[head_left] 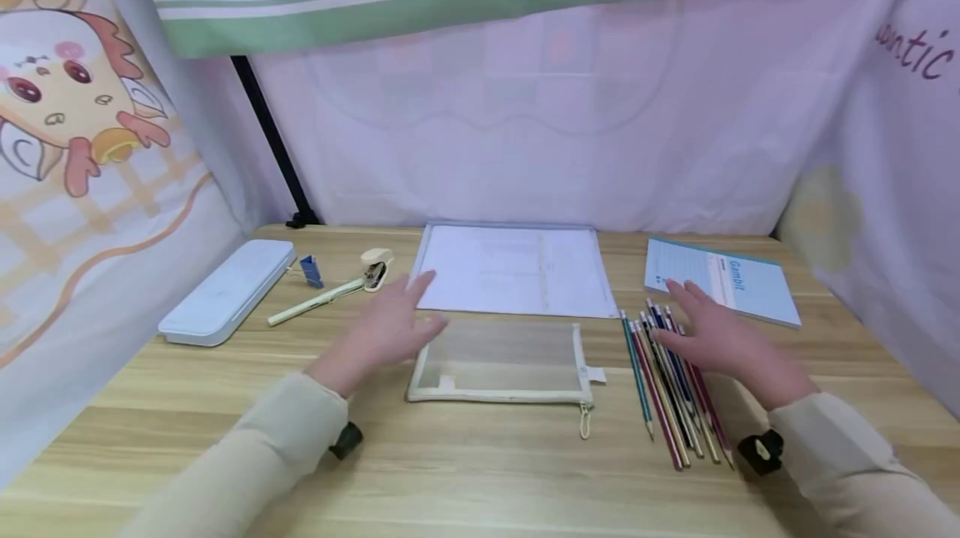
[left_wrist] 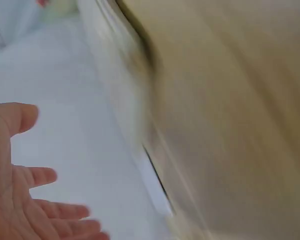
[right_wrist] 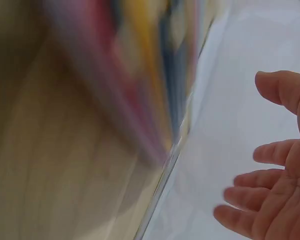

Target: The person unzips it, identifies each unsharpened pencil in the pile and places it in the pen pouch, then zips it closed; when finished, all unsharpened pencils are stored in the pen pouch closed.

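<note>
Right now both hands are held out over the table, palms turned partly inward. The left hand (head_left: 382,328) is relaxed, its thumb and fingers spread apart and gripping nothing. In the head view it overlaps the far left corner of a translucent mesh pouch with a cream border (head_left: 502,359); whether it touches the mesh, I cannot tell. The pouch lies flat in front of the person, between the two hands, with a small white tag (head_left: 597,374) on its right edge and a looped zip pull (head_left: 585,421) at its near right corner.

The right hand (head_left: 720,342) is likewise relaxed, fingers extended and apart, with no object in its grasp. It is at the far end of a loose bundle of slender wooden pencils in teal, dark red, gold and navy (head_left: 675,409). These lie on the table just right of the pouch, tips mostly toward the person; contact with the hand is unclear.

Beyond the pouch lies a white rectangular sheet with a grey-blue edge (head_left: 517,271). A light blue paper notepad lettered "Gambit" (head_left: 757,288) lies behind the pencils. At the left is a pale blue rounded box (head_left: 228,292), with a small blue clip (head_left: 311,271) near it.
</note>
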A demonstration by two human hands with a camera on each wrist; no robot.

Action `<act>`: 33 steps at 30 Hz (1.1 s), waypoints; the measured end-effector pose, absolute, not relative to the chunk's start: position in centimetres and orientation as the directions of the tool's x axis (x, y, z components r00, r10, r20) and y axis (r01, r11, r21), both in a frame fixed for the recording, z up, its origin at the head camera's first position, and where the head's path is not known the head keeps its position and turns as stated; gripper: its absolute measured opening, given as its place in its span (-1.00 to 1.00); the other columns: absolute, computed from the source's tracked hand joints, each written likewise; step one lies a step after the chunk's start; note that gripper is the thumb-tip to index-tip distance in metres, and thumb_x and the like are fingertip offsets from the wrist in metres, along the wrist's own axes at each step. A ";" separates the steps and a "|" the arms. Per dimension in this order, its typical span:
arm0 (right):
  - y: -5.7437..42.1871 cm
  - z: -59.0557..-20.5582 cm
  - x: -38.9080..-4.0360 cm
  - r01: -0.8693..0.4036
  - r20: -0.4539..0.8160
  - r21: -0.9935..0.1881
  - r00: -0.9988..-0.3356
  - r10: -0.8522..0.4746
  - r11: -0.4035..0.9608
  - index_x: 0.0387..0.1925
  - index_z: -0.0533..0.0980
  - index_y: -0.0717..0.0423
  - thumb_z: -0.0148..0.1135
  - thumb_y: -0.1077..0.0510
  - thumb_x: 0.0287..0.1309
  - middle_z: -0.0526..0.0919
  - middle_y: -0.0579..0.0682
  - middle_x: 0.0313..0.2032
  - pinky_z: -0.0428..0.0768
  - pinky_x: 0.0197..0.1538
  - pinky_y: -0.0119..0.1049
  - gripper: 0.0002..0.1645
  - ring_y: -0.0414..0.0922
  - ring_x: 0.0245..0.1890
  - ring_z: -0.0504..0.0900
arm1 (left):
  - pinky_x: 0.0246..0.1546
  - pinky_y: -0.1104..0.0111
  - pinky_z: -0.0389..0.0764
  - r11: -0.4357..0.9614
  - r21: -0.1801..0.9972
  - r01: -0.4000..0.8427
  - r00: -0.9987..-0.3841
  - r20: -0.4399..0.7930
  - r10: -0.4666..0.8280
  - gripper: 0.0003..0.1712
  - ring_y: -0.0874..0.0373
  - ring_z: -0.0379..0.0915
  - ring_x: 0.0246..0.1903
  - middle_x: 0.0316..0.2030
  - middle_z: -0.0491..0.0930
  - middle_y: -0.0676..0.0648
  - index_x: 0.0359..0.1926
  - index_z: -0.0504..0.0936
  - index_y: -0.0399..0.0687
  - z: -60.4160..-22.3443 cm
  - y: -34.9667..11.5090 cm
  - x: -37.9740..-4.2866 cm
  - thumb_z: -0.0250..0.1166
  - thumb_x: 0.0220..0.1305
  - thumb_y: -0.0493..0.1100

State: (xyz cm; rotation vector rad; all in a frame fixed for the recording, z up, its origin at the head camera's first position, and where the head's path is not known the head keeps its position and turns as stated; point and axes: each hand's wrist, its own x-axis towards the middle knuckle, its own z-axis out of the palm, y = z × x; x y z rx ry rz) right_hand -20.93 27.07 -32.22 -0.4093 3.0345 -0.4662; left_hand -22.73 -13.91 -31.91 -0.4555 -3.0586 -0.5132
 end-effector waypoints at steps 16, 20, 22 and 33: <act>20.6 -33.5 -18.2 -0.262 -0.084 -0.612 -0.917 -0.391 0.746 0.25 0.28 0.21 0.41 0.06 -0.10 0.45 0.26 0.12 0.55 -0.04 -0.02 -0.14 0.16 0.04 0.49 | -0.44 0.40 0.53 0.520 0.816 0.253 -0.794 -0.132 0.593 -0.43 0.22 0.49 -0.46 -0.43 0.54 0.03 0.07 0.45 -0.16 -33.8 -3.2 -19.1 0.39 0.00 -0.13; 20.0 -34.1 -18.3 -0.240 -0.106 -0.679 -0.904 -0.415 0.694 0.19 0.34 0.19 0.45 0.16 -0.17 0.47 0.20 0.10 0.56 -0.02 -0.07 -0.19 0.11 0.03 0.49 | -0.52 0.41 0.51 0.455 0.873 0.177 -0.788 -0.151 0.597 -0.49 0.21 0.47 -0.51 -0.44 0.53 0.00 0.00 0.48 -0.18 -34.4 -1.7 -19.0 0.40 -0.03 -0.21; 19.8 -34.4 -18.4 -0.254 -0.099 -0.676 -0.899 -0.427 0.692 0.16 0.38 0.16 0.46 0.19 -0.20 0.51 0.14 0.06 0.55 -0.02 -0.09 -0.21 0.06 0.01 0.50 | -0.54 0.41 0.52 0.435 0.890 0.141 -0.793 -0.162 0.588 -0.52 0.21 0.45 -0.52 -0.44 0.53 -0.01 -0.04 0.49 -0.18 -34.7 -1.3 -19.1 0.40 -0.03 -0.24; 18.8 -35.7 -18.8 -0.260 -0.077 -0.620 -0.919 -0.387 0.740 0.01 0.49 0.06 0.48 0.17 -0.27 0.53 -0.02 -0.11 0.52 -0.11 -0.16 -0.34 -0.11 -0.16 0.46 | -0.55 0.47 0.45 0.347 0.936 0.055 -0.802 -0.165 0.574 -0.61 0.21 0.37 -0.51 -0.48 0.47 -0.03 -0.19 0.51 -0.26 -36.2 -0.4 -19.4 0.39 -0.12 -0.40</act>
